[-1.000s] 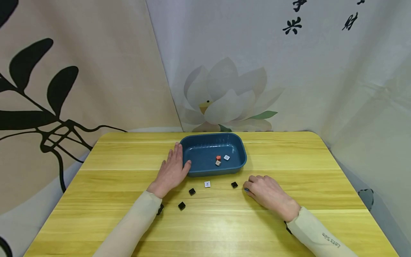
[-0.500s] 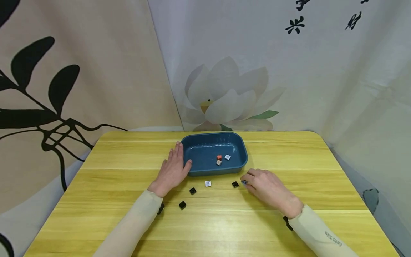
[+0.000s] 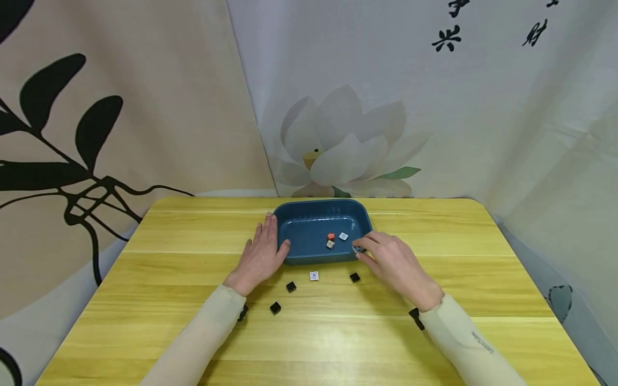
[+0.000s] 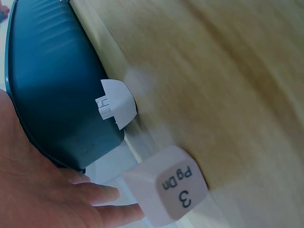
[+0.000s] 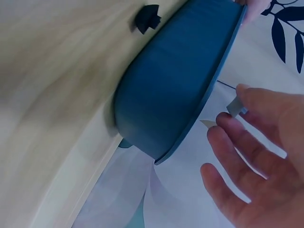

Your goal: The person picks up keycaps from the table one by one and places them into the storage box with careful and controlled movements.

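My right hand [image 3: 398, 265] is over the near right corner of a blue tray [image 3: 309, 256]. Between its thumb and index finger it pinches a small grey keycap [image 5: 234, 106], tilted above the tray's rim. My left hand [image 3: 260, 252] lies along the tray's left end, fingers straight and thumb over the rim. Inside the tray are a red keycap [image 3: 330, 236], a white keycap [image 3: 343, 236] and a beige keycap [image 3: 330, 244]. A pale keycap marked 3 PgDn [image 4: 173, 187] shows large in the left wrist view.
On the wooden table [image 3: 318, 343], in front of the tray, are a white keycap [image 3: 314, 276] and three black ones: one at right [image 3: 354, 277], two farther left, a black keycap [image 3: 291, 287] and another black keycap [image 3: 275, 307]. Behind hangs a printed curtain [image 3: 357, 80].
My right hand has carried the grey keycap from the table, right of the tray, up and leftward over the tray's near right corner. My left hand stays against the tray.
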Demonstrator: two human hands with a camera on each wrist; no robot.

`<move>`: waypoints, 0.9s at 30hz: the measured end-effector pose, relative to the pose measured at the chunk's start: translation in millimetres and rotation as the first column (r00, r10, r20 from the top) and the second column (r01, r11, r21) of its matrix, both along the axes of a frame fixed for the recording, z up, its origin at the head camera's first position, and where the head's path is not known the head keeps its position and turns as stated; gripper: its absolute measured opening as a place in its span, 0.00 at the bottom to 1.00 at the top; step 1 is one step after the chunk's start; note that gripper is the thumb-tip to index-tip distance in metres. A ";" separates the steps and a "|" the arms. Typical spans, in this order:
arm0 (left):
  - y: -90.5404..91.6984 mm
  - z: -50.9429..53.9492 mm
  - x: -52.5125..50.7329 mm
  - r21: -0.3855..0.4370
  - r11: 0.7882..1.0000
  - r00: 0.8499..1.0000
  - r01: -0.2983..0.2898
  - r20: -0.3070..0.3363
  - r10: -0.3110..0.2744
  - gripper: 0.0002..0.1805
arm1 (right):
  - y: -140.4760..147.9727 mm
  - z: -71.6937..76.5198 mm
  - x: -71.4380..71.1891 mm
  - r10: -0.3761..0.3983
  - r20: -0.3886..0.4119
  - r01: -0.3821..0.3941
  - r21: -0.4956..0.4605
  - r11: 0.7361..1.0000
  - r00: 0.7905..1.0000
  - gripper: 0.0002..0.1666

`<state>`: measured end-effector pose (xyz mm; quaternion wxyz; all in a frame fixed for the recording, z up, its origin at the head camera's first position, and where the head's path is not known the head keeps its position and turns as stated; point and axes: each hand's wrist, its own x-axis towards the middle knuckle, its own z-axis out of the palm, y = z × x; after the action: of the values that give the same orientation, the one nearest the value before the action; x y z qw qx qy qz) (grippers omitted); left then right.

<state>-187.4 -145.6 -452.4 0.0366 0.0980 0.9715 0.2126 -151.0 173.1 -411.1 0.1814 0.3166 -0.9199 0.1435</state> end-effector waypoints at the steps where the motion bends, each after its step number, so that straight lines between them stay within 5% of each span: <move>1: 0.1 -0.1 -0.1 -0.001 1.000 1.000 -0.001 0.000 0.001 0.45 | -1.6 0.9 -1.8 -0.002 0.005 0.002 -0.002 1.000 1.000 0.14; 27: -1.1 -0.3 0.0 0.001 1.000 1.000 -0.003 -0.001 0.003 0.45 | -37.5 -3.3 -54.2 -0.079 0.165 0.061 0.113 0.992 0.983 0.15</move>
<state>-187.4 -146.6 -452.7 0.0358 0.0968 0.9715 0.2133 -205.2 135.6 -414.4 0.0904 0.2799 -0.9490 0.1136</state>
